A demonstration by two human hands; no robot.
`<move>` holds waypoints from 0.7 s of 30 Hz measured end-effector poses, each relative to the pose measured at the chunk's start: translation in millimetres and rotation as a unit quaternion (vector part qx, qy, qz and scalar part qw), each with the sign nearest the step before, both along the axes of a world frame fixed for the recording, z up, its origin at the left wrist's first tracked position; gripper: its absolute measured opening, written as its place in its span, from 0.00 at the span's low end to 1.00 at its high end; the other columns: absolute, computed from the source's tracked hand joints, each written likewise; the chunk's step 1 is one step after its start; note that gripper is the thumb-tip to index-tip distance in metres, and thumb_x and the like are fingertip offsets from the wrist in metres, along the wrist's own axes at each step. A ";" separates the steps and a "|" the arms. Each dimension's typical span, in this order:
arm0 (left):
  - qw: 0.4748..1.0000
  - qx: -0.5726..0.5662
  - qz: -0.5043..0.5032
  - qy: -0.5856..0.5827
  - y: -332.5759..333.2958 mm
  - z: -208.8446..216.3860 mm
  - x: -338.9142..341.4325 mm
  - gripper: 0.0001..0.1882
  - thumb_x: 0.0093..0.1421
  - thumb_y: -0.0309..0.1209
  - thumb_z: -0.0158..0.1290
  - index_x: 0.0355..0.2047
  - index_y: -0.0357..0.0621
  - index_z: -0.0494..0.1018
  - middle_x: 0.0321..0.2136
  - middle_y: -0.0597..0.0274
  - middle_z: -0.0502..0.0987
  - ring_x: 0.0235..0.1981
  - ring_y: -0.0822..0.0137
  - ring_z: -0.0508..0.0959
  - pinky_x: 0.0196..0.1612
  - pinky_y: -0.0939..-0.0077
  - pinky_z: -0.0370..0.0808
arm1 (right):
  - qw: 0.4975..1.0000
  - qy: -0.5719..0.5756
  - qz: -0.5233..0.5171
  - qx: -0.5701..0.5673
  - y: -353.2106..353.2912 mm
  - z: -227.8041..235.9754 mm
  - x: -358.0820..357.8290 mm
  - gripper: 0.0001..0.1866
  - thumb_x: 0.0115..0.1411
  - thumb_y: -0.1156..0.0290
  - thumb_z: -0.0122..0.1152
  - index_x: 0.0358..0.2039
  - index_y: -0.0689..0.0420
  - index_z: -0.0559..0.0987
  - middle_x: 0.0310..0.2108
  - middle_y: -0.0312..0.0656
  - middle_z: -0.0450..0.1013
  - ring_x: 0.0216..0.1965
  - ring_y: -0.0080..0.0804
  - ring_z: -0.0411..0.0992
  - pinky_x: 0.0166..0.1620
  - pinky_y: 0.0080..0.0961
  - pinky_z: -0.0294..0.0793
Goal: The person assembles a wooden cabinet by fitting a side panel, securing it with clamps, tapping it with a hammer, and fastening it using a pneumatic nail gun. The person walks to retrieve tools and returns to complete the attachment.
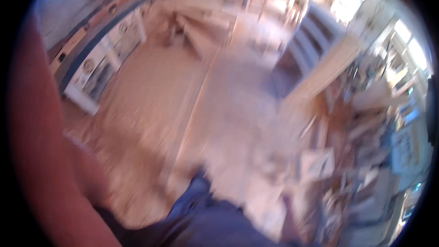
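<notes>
Head view, heavily blurred: left arm (39, 132) running along left edge, its hand lying out of view. Right hand (288, 215) showing only as smear; cannot tell whether holding anything. Nearest it, pale squarish board (318, 163) lying low at right, bearing dark unreadable mark. Slatted, boxy wooden unit (315, 43) standing farther off on brown, grainy-looking floor (137, 128). Blue panel (407, 148) carrying marks too smeared to read.
</notes>
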State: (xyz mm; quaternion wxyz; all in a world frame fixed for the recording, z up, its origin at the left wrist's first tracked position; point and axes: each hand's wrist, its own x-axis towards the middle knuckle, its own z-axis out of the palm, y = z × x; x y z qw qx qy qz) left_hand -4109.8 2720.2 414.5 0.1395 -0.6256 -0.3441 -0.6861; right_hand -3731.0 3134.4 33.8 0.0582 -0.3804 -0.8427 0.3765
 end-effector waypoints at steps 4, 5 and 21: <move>0.985 -0.103 -0.053 -0.126 134.7 -23.5 -117.4 0.19 0.63 0.34 0.56 0.51 0.33 0.74 0.43 0.50 0.81 0.45 0.62 0.79 0.50 0.67 0.74 | 0.982 -0.102 -0.027 -0.155 24.2 -59.1 -136.1 0.24 0.56 0.77 0.56 0.55 0.69 0.73 0.24 0.31 0.70 0.23 0.18 0.65 0.26 0.21 0.66; 0.982 -0.116 -0.061 -0.136 167.2 -20.6 -152.9 0.20 0.63 0.33 0.56 0.51 0.33 0.74 0.43 0.50 0.81 0.45 0.62 0.79 0.50 0.67 0.74 | 0.974 -0.128 -0.042 -0.182 38.8 -62.8 -170.6 0.24 0.56 0.76 0.56 0.54 0.69 0.73 0.25 0.31 0.70 0.24 0.19 0.65 0.27 0.21 0.67; 0.943 -0.138 0.300 0.031 417.8 77.1 -687.3 0.26 0.61 0.25 0.61 0.58 0.29 0.69 0.48 0.48 0.79 0.48 0.61 0.80 0.53 0.65 0.77 | 0.976 -0.158 -0.089 -0.116 388.4 -109.2 -508.2 0.20 0.54 0.69 0.60 0.47 0.63 0.78 0.29 0.41 0.77 0.30 0.27 0.74 0.34 0.31 0.74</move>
